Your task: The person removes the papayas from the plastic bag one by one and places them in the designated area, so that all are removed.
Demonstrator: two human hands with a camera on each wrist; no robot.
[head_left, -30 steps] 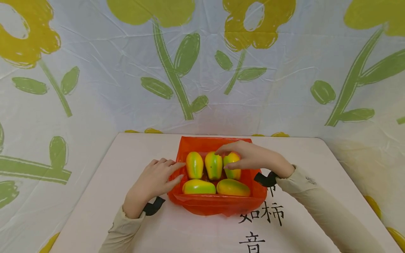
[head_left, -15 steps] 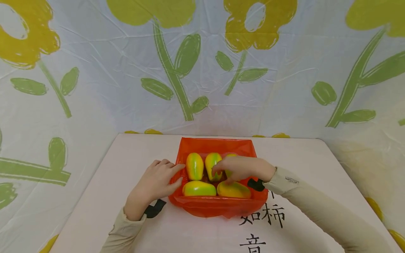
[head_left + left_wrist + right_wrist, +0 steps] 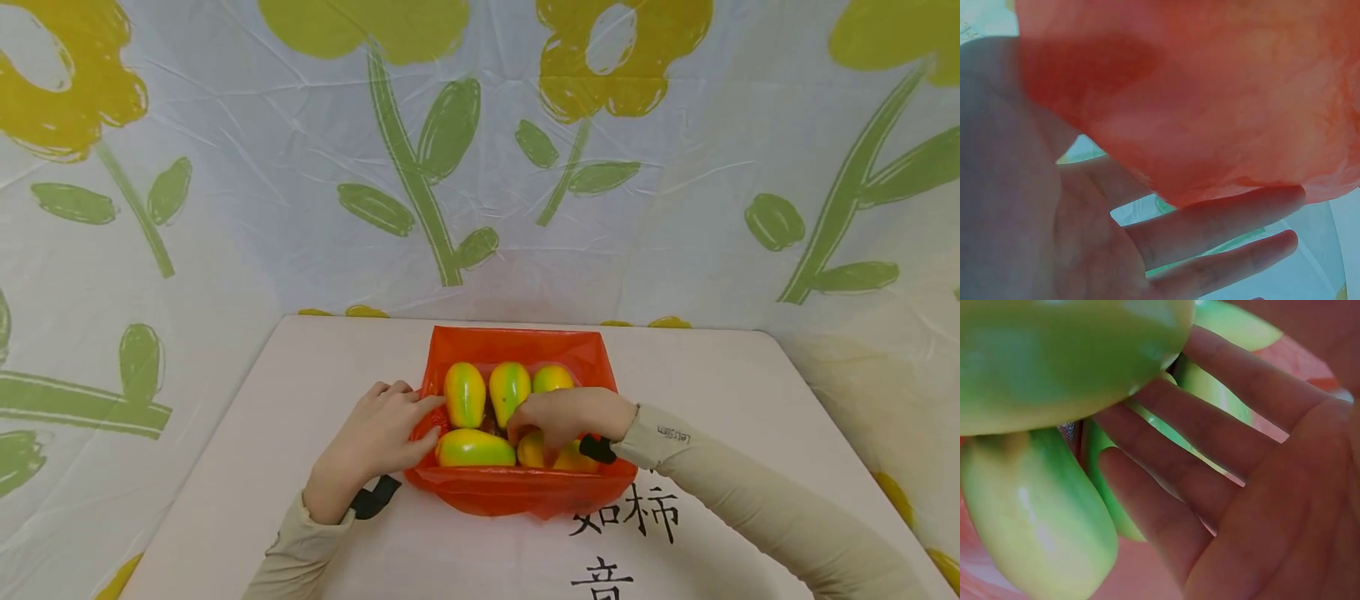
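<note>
A red plastic-lined box holds several yellow-green mangoes. Three stand in its back row: a left mango, a middle mango and a right mango partly covered by my right hand. In front lie a left mango and a right mango. That front right one is held by my right hand, thumb over its near side and fingertips at its far side in the right wrist view. My left hand rests at the box's left wall, straight fingers against the red plastic in the left wrist view.
The box stands on a pale table toward its far edge. Black written characters mark the surface at the box's front right. A flower-printed cloth hangs behind and on both sides.
My right hand has come down and nearer from above the back right mango to the front right mango and taken hold of it. The left hand stays at the box's left side.
</note>
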